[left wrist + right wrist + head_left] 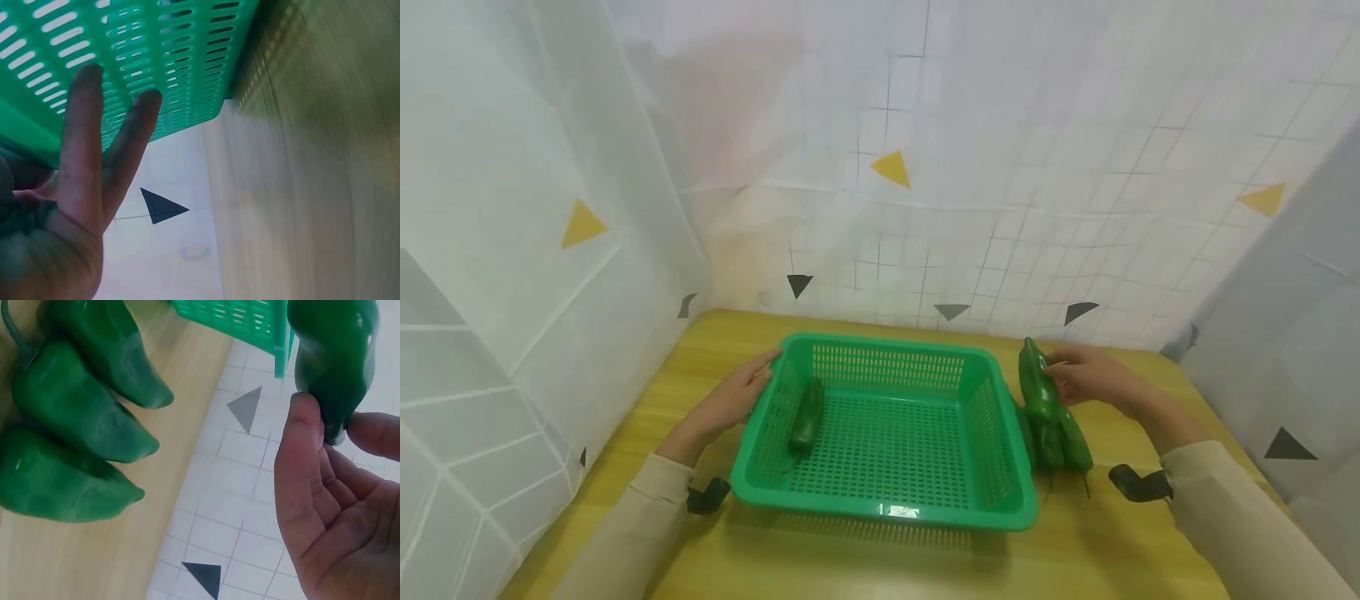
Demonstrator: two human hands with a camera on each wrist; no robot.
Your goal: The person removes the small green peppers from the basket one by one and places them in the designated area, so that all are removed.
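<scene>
A green basket [887, 512] with slotted walls stands before me, and one green pepper [808, 417] lies inside toward its left wall. My left hand [730, 404] is at the basket's left side, fingertips right at the rim. In the left wrist view, two fingers [83, 144] lie straight and spread against the slotted outer wall. To the right of the basket, my right hand [1093, 379] pinches another green pepper [337, 350] by its tapered tip between thumb and fingers. That pepper is held above several green peppers [81, 406] lying side by side on the table.
The yellow wood-grain table [865, 571] ends at a white sheeted wall [940, 217] behind the basket. More pale sheeting closes in the left and right sides. The lying peppers [1075, 442] are close beside the basket's right wall, with their stems toward me.
</scene>
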